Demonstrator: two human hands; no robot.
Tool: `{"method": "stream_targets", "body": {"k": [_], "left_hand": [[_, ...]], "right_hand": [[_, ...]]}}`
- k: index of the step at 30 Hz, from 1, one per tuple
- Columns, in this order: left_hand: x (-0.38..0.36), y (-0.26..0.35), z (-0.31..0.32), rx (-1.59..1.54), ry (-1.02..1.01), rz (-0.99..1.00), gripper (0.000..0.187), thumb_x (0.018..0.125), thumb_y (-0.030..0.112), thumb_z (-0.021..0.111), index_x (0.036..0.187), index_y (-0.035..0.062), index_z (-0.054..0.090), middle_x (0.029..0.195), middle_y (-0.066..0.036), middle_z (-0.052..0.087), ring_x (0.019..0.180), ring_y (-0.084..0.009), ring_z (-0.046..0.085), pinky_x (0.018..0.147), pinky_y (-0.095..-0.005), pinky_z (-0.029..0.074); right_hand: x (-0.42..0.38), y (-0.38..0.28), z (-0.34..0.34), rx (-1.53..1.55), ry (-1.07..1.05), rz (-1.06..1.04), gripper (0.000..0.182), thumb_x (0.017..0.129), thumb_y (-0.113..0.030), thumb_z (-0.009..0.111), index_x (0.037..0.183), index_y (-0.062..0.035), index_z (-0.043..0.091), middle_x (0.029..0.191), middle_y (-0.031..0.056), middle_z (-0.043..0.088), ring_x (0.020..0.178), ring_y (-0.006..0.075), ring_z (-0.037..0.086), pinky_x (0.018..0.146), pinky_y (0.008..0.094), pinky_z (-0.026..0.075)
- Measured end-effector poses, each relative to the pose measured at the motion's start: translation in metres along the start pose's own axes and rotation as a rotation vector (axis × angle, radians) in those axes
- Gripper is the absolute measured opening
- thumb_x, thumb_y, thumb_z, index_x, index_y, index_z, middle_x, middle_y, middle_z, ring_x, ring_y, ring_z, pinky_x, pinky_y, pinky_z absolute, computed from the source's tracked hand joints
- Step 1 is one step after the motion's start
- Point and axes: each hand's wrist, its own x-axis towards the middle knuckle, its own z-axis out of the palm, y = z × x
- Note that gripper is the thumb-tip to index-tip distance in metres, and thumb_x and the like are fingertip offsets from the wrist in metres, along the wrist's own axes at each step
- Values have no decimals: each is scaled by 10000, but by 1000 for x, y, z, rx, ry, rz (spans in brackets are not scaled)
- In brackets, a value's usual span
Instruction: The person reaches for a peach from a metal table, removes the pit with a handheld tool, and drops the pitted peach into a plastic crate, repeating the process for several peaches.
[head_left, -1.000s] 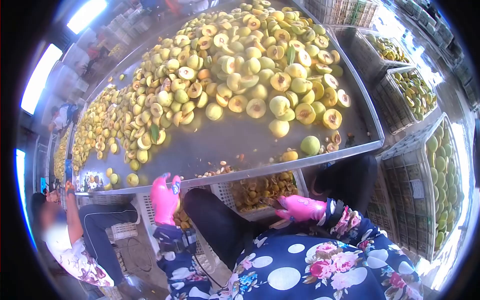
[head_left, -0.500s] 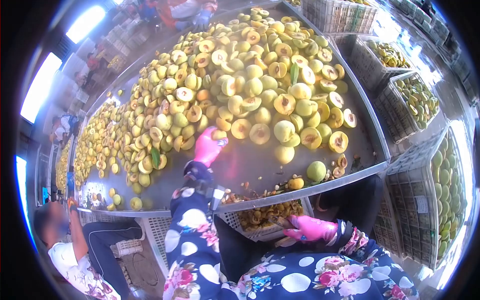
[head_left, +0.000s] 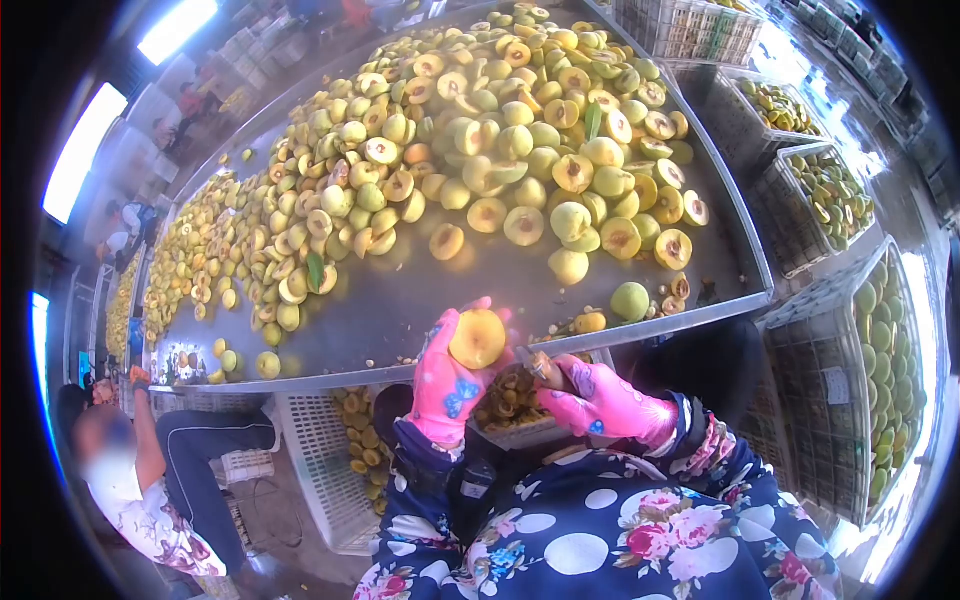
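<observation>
My left hand (head_left: 447, 385), in a pink glove, holds a yellow peach half (head_left: 477, 338) up near the table's front edge. My right hand (head_left: 598, 400), also gloved in pink, grips a small pitting knife (head_left: 546, 368) just right of the peach half. Both hands hover over a white crate (head_left: 520, 432) of pits and scraps below the table. A large heap of halved and whole peaches (head_left: 500, 150) covers the steel table (head_left: 420, 300) ahead.
Wire crates of peaches (head_left: 825, 190) stand to the right, one with green whole fruit (head_left: 885, 360). A white crate (head_left: 330, 470) sits below the table on the left. Another person (head_left: 150, 480) sits at lower left. More workers are at the far end.
My left hand has drawn back from the peach heap with a peach half. My right hand has risen with the knife toward it.
</observation>
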Motion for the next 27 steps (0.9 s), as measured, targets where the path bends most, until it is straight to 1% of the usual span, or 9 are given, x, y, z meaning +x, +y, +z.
{"method": "stream_targets", "body": {"k": [7,10,13,16,19,20,23,26,27], "left_hand": [[-17,-28,17,-30,3,51,474,969,355,372,1276,-1,435,1238,-205,509,1061,-319,537,926,-453,433],[-23,-35,18,-102,-67,50,462,952,310,452,1305,14,414,1303,-185,463,1143,-279,497,979,-439,402],[-29,-43,26,101,-190,216,547,905,232,558,1359,11,350,1331,-173,438,1174,-253,478,1007,-385,386],[-32,-50,24,499,-254,422,716,832,136,655,1412,10,254,1370,-166,394,1207,-228,447,1018,-331,363],[-35,-55,25,797,-271,497,820,796,101,690,1437,10,186,1422,-149,329,1233,-204,412,1016,-303,346],[-35,-53,22,977,-305,554,820,809,76,671,1445,14,157,1450,-131,289,1250,-186,385,1014,-297,339],[-42,-46,32,967,-389,410,784,829,59,643,1445,16,160,1455,-118,283,1250,-173,374,1009,-292,338],[-41,-46,30,957,-395,388,743,846,48,617,1442,15,174,1441,-108,300,1239,-161,376,996,-274,341],[-41,-47,30,903,-373,348,741,849,75,623,1439,6,179,1440,-115,302,1262,-178,360,1025,-287,301]], "right_hand": [[-7,-4,2,229,0,96,332,904,-261,575,1113,-17,493,697,0,543,523,58,486,486,208,399],[-7,-4,1,320,27,104,371,903,-267,576,1159,-22,464,740,2,557,517,53,495,466,194,404],[-5,1,1,398,24,42,415,893,-256,594,1197,-22,435,745,6,565,505,53,496,446,190,401],[-3,13,1,471,22,-6,442,878,-222,619,1220,-25,421,802,21,578,496,52,493,433,190,398],[-7,11,3,609,55,-110,475,859,-180,642,1243,-29,407,887,38,583,495,57,496,424,196,399],[-8,12,2,617,51,-121,484,854,-167,644,1250,-29,403,912,38,580,514,57,501,439,195,404],[-10,13,-1,618,41,-143,511,841,-135,650,1270,-29,393,968,35,572,587,54,515,495,192,421],[-11,15,-2,558,68,-142,526,835,-123,647,1281,-23,386,989,30,563,686,53,518,569,195,432],[-11,16,0,529,93,-145,529,835,-122,645,1283,-21,384,994,30,559,713,52,514,589,196,432]]}}
